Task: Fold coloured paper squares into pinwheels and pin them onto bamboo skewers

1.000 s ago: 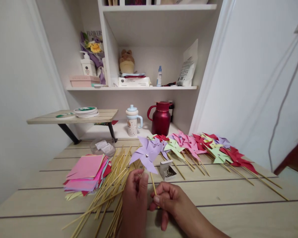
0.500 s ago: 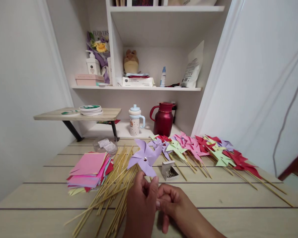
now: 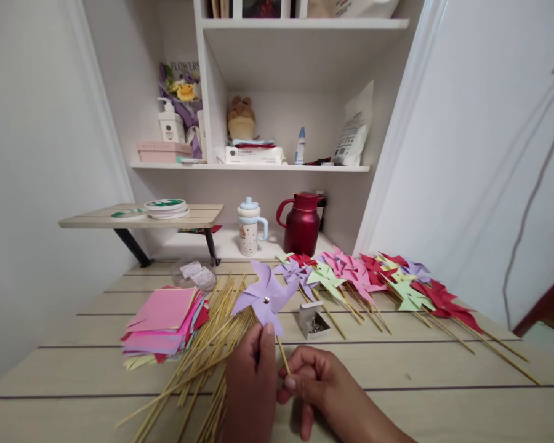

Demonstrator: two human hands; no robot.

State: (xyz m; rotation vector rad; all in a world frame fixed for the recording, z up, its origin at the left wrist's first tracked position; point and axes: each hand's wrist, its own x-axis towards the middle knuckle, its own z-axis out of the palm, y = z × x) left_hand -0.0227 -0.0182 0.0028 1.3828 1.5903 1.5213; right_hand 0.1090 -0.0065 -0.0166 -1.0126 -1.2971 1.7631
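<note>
A light purple paper pinwheel (image 3: 261, 289) with a shiny pin at its centre stands upright in front of me. My left hand (image 3: 252, 375) is closed, its thumb and forefinger at the pinwheel's lowest blade. Between the thumb and fingers of my right hand (image 3: 311, 381) is the pinwheel's thin wooden stick (image 3: 283, 355), which slants up behind that blade. Just beyond my right hand sits a small open box (image 3: 307, 317) of metal pins. Many loose sticks (image 3: 203, 363) lie left of and partly behind my left hand.
Coloured paper squares (image 3: 159, 314) are stacked at the left, near a clear round container (image 3: 194, 274). Finished pinwheels (image 3: 364, 277) lie along the back right. Behind stand a cup (image 3: 248, 231) and a red jug (image 3: 302, 224). Tape rolls (image 3: 166, 209) rest on a raised board (image 3: 203, 212).
My left hand has shifted slightly left and down, away from my right hand. The stick between the hands now shows. The view has tilted a little.
</note>
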